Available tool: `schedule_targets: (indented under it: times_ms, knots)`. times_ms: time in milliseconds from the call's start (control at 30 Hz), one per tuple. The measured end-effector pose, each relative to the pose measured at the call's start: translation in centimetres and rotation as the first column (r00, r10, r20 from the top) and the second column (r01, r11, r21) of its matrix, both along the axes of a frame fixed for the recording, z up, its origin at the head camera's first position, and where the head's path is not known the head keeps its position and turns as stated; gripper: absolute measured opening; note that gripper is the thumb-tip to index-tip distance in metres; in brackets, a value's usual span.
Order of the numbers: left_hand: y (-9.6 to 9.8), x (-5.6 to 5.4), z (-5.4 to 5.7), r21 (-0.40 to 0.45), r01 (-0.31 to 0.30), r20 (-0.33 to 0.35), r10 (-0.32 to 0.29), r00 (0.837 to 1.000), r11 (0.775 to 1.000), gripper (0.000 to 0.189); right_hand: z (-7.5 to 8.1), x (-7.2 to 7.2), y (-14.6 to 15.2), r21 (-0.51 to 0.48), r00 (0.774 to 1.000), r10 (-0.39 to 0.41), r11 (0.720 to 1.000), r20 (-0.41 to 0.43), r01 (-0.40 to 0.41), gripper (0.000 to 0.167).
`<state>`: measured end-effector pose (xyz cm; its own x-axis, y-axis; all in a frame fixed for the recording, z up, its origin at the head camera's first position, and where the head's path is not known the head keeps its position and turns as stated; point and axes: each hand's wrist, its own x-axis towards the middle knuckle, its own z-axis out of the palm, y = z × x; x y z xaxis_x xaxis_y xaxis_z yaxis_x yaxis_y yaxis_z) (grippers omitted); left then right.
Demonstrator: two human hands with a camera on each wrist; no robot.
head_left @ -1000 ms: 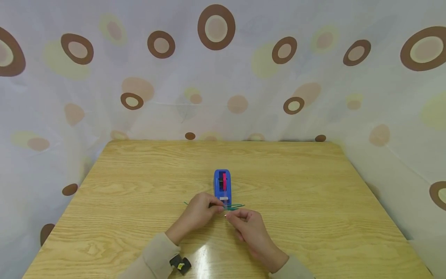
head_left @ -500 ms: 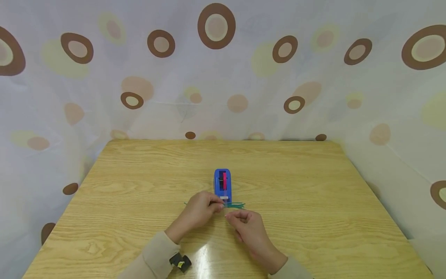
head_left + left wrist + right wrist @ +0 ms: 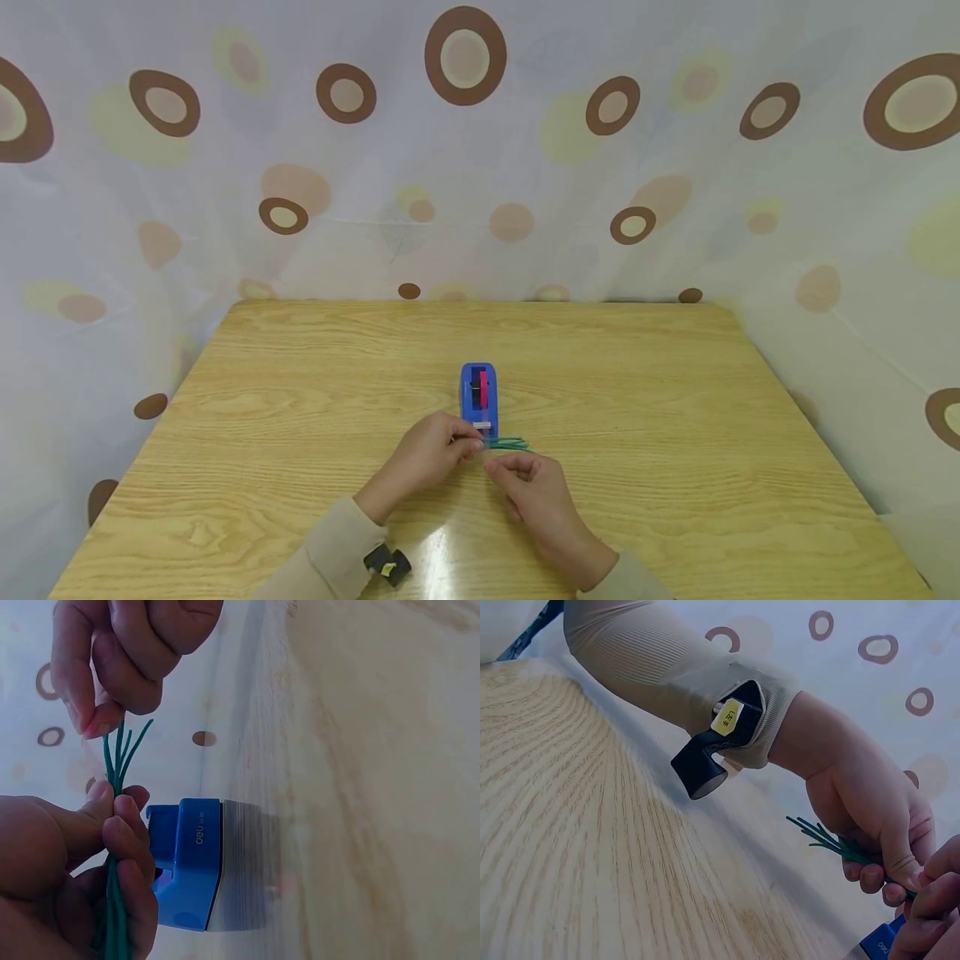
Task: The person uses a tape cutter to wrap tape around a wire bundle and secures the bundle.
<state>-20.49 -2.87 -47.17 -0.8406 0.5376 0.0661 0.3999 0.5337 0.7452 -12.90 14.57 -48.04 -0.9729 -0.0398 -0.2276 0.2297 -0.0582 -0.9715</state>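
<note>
Head cam: L hand [image 3: 427,454] grips a bunch of green strands [image 3: 512,443], blue tape dispenser [image 3: 472,417] sits just behind w/ its base on the surface [image 3: 637,433], strand ends poke out rightward, & R hand [image 3: 542,504] pinches clear tape [image 3: 91,759] nr 'em.

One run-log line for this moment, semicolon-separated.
left hand: grips green strands; right hand: pinches what looks like clear tape; blue tape dispenser: on table, beyond hands
</note>
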Motion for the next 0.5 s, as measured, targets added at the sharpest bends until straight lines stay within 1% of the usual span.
schedule_targets:
  times_ms: [100, 233, 333, 500]
  knots:
    - [-0.03, -0.03, -0.06, 0.020, 0.013, 0.015, -0.013, 1.000, 1.000, 0.014, 0.04, 0.03, 0.01, -0.004, 1.000, 0.009, 1.000, -0.006, -0.009, 0.027]
    - [0.01, -0.08, -0.06, 0.050, 0.021, 0.054, -0.024, 0.998, 0.999, 0.014, 0.00, 0.06, -0.04, 0.000, 1.000, 0.008, 1.000, -0.005, -0.008, 0.026]
    - [0.04, -0.12, -0.01, 0.060, 0.022, 0.075, -0.027, 0.997, 0.998, 0.015, -0.06, 0.10, -0.13, 0.008, 1.000, -0.009, 1.000, 0.000, 0.009, 0.025]
    - [0.03, -0.21, -0.12, 0.066, 0.020, 0.090, -0.026, 0.996, 0.998, 0.014, -0.10, 0.21, -0.35, 0.007, 0.999, -0.043, 0.999, 0.009, 0.043, 0.025]
